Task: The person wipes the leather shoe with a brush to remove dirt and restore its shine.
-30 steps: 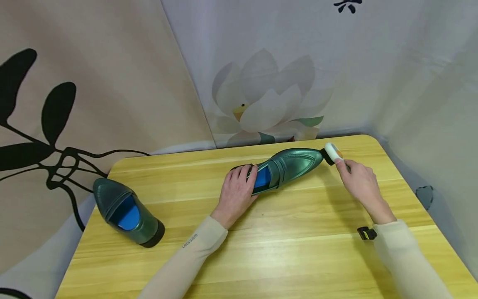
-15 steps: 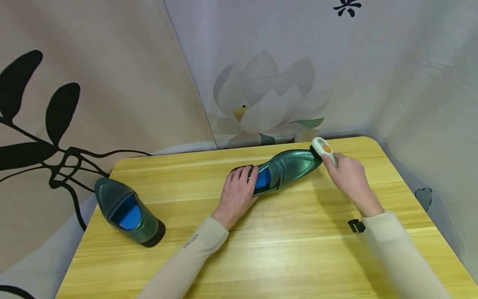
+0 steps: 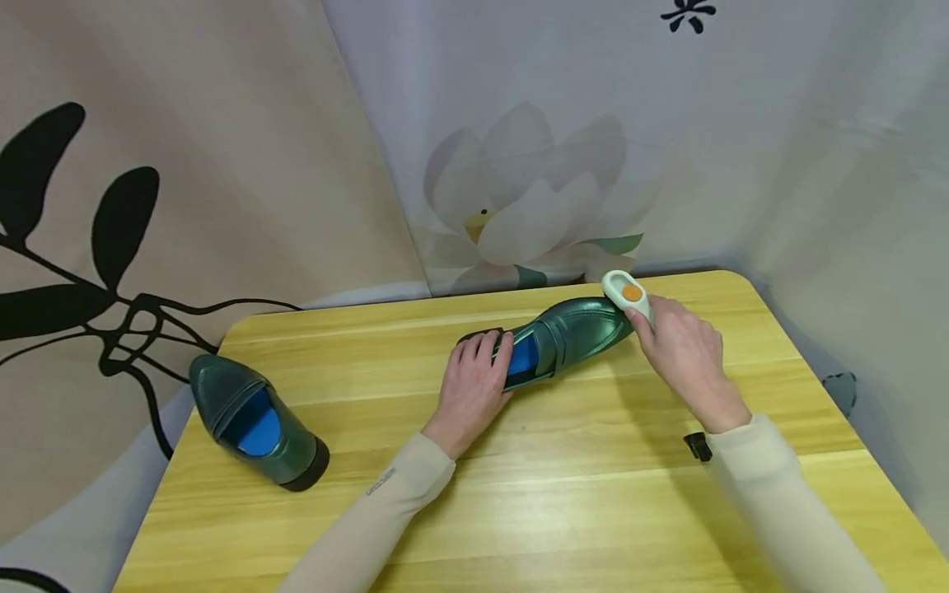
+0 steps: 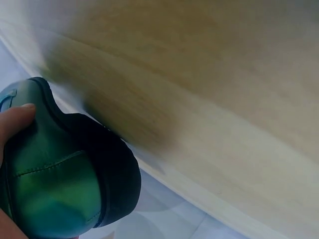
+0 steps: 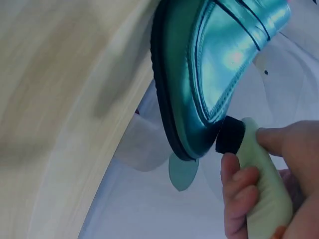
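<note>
right hand (image 3: 684, 352) holds a brush (image 3: 628, 294) against the shoe (image 3: 582, 331) left hand (image 3: 472, 385) grips.

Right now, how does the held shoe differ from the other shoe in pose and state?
The left grip holds the held shoe, with a brush in the right grip at its toe; the other shoe rests untouched. In the head view, the held shoe's toe points right, the other shoe's up and left. Both are green loafers with blue insoles.

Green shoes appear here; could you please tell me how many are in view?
2: the first shoe stands on the left side of the table; the second shoe is gripped by the left hand, next to the brush held in the right hand.
</note>
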Tool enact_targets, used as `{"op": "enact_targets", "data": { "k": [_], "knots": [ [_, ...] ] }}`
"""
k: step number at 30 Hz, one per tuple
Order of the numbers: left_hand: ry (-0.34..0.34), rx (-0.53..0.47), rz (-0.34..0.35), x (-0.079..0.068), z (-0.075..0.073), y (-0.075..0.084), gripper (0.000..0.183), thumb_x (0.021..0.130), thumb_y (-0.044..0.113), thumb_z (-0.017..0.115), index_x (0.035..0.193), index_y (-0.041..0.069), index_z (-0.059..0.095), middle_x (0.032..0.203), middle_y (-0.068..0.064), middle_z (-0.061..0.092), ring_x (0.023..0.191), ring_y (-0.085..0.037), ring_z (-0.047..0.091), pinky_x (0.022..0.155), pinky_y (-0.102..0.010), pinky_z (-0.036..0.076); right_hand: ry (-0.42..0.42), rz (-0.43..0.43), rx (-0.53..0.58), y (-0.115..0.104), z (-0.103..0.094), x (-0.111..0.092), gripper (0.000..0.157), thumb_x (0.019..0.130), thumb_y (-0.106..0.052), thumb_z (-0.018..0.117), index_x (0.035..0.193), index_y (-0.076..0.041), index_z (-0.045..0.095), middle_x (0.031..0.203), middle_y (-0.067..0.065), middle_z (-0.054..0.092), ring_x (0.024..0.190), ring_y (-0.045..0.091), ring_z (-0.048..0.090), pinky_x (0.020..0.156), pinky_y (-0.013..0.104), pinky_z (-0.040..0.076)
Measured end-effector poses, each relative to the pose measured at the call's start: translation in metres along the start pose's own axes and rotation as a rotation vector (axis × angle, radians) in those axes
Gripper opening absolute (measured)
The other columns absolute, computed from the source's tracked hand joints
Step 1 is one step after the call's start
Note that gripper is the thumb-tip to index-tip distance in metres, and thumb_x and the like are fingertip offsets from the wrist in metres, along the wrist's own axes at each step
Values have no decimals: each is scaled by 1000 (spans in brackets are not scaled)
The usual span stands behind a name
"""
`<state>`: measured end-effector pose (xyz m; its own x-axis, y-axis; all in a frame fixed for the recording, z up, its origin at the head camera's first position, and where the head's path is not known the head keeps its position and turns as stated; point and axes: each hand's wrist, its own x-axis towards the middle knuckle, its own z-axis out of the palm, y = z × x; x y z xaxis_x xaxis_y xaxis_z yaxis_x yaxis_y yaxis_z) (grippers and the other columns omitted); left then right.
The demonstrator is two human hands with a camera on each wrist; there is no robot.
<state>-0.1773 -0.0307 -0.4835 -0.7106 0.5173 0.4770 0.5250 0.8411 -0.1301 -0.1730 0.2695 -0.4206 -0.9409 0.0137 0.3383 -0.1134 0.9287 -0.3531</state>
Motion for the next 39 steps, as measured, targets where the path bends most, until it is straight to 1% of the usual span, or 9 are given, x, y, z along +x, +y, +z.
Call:
{"op": "enact_targets", "data": {
  "k": [4, 10, 16, 19, 24, 27, 30, 34, 39],
  "knots": [
    [8, 22, 2, 0, -1, 0, 85, 77, 48, 89, 143, 8, 53, 134, -16, 60, 120, -34, 61, 101, -48, 51, -13, -37, 1, -10, 9, -3, 34, 107, -34, 58, 100, -1, 64, 79, 16, 60, 55, 33, 53, 41, 47, 39],
    [-15, 18, 2, 0, -1, 1, 86, 78, 48, 89, 144, 8, 51, 135, -16, 59, 120, -35, 60, 101, -49, 51, -35, -148, 83, -35, 21, -7, 33, 108, -33, 56, 98, -1, 62, 82, 12, 61, 57, 28, 53, 45, 41, 43],
    [-31, 19, -1, -1, -2, 1, 86, 79, 48, 88, 145, 9, 51, 137, -17, 58, 122, -35, 59, 103, -49, 50, 42, -118, 92, -28, 20, -6, 31, 108, -29, 58, 96, -2, 64, 76, 11, 59, 60, 29, 55, 47, 43, 42],
    [-32, 31, -7, -1, -3, 0, 86, 79, 48, 88, 145, 8, 51, 136, -17, 58, 121, -35, 59, 103, -49, 50, 23, -120, 109, -28, 20, -4, 32, 108, -30, 57, 93, -3, 63, 73, 9, 56, 58, 28, 53, 46, 41, 42],
    [-41, 16, -2, -1, -4, 0, 86, 80, 48, 88, 146, 8, 50, 137, -16, 58, 122, -35, 59, 103, -49, 50, -23, -122, 113, -32, 22, -5, 33, 108, -31, 57, 99, 0, 65, 81, 13, 62, 61, 29, 55, 48, 42, 44],
    [-35, 12, -3, 0, -3, 1, 86, 80, 49, 87, 146, 8, 50, 137, -16, 59, 122, -34, 59, 102, -48, 51, -25, -85, 99, -19, 18, -8, 34, 109, -31, 56, 92, -3, 63, 75, 11, 58, 59, 28, 53, 47, 40, 41],
    [-22, 20, -7, 1, -2, 1, 86, 79, 49, 87, 145, 8, 51, 136, -16, 60, 121, -34, 60, 102, -48, 51, -22, -29, 95, 4, 9, -14, 39, 110, -34, 51, 84, -6, 57, 68, 7, 50, 57, 26, 49, 46, 37, 36],
    [-7, 29, -6, 1, -2, 1, 87, 78, 50, 89, 145, 8, 52, 136, -16, 60, 121, -34, 60, 101, -48, 51, -37, 51, 116, 31, -1, -23, 44, 112, -37, 45, 83, -6, 55, 64, 6, 45, 55, 24, 43, 47, 36, 31],
    [-12, 25, -8, 0, 0, 2, 86, 78, 48, 88, 145, 8, 51, 136, -16, 59, 121, -34, 60, 102, -48, 51, -46, 71, 147, 40, -5, -23, 45, 112, -38, 44, 81, -7, 54, 62, 4, 43, 54, 22, 40, 49, 36, 30]
  ]
}}
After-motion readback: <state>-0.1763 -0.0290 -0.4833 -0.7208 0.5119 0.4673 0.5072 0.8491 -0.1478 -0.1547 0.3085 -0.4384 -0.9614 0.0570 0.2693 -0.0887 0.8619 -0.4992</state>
